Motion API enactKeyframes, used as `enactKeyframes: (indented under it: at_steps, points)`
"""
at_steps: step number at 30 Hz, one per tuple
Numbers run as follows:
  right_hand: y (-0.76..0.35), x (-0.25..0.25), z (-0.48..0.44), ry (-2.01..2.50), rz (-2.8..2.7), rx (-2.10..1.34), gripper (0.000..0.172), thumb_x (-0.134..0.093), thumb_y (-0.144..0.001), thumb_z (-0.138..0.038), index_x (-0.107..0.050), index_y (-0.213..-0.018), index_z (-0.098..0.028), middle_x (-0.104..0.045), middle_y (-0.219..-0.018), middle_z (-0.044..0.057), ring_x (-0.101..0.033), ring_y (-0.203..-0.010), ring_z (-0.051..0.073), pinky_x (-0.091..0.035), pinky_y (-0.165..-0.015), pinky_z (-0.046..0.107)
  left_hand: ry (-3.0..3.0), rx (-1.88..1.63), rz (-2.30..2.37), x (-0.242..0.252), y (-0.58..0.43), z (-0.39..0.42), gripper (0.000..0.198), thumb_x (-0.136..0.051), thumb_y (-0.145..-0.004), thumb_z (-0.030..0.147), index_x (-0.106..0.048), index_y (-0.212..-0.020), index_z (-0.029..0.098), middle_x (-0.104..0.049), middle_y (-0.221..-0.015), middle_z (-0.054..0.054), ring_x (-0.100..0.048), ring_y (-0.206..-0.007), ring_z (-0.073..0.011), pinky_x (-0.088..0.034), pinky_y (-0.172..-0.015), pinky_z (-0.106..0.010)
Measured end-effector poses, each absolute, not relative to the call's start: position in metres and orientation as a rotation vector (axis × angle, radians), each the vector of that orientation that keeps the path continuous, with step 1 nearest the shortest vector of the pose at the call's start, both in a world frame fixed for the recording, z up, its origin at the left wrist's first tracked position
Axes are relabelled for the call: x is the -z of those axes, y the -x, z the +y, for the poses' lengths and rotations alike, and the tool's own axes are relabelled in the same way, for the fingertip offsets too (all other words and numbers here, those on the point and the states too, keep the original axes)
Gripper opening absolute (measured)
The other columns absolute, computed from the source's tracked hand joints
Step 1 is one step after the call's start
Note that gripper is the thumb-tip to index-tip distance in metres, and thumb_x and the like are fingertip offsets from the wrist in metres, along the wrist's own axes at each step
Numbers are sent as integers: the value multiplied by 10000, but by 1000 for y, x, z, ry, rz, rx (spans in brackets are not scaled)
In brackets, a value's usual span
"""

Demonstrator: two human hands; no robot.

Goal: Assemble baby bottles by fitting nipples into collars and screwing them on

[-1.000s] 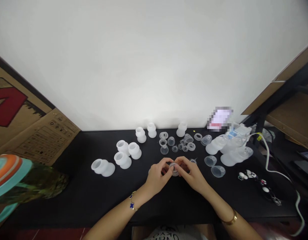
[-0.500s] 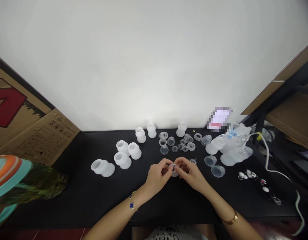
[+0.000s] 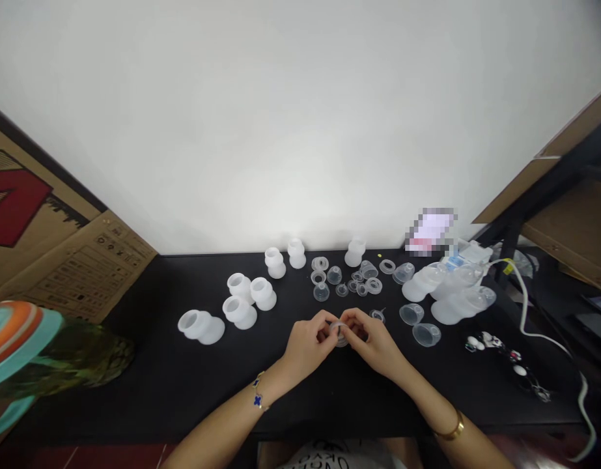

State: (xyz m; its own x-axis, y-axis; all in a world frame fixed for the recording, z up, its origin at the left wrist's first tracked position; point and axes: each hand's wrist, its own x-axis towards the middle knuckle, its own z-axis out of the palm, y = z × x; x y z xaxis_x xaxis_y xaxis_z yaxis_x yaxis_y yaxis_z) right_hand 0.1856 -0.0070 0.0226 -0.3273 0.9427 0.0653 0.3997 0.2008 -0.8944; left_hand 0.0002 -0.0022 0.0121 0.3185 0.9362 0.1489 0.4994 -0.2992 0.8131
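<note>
Over the black table [image 3: 148, 384], my left hand [image 3: 305, 348] and my right hand [image 3: 376, 345] meet at the middle. Both pinch one small clear plastic ring part [image 3: 339, 332] between their fingertips. A bracelet with a blue charm sits on my left wrist, a gold bangle on my right. Several small clear rings and caps [image 3: 351, 277] lie just beyond the hands. White frosted cup-shaped pieces [image 3: 241, 303] stand to the left of them.
A pile of clear domed shells [image 3: 451, 293] lies at the right, with a white cable [image 3: 539, 326] and small beads [image 3: 500, 352] beside it. Cardboard boxes [image 3: 60, 260] lean at the left. A striped, feathered object [image 3: 41, 352] sits at the near left.
The hands stay together on the clear part; the fingers shift slightly around it. Nothing else on the table has moved.
</note>
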Motion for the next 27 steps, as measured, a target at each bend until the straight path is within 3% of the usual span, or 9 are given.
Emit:
enactKeyframes:
  at_steps: [9,16,27]
  points:
    - [-185,-28,-8,1263,-1810,-1056,223,-542,-981,-431,-616,-1028,-226,-698,-789,11,-631,-648,160,-425,-524,241,-1771,-864,1218,-17,-1,-2,164,-558,-944,336,-661,-1011,228,-672,-636,29,-617,-551,-143,-422,-539,-226]
    - [-187,-28,-6,1273,-1813,-1023,280,-569,-966,-405,-594,-1182,-230,-717,-894,27,-592,-607,134,-430,-522,239,-1670,-920,1149,-17,0,-2,198,-556,-947,326,-618,-1114,238,-742,-823,0,-684,-689,-163,-484,-600,-227]
    - [-186,-24,-6,1258,-1818,-1000,235,-561,-967,-353,-592,-1165,-231,-720,-900,18,-557,-572,124,-426,-528,242,-1714,-907,1168,-17,-2,-2,183,-556,-936,283,-604,-1109,245,-743,-828,13,-663,-648,-142,-465,-575,-213]
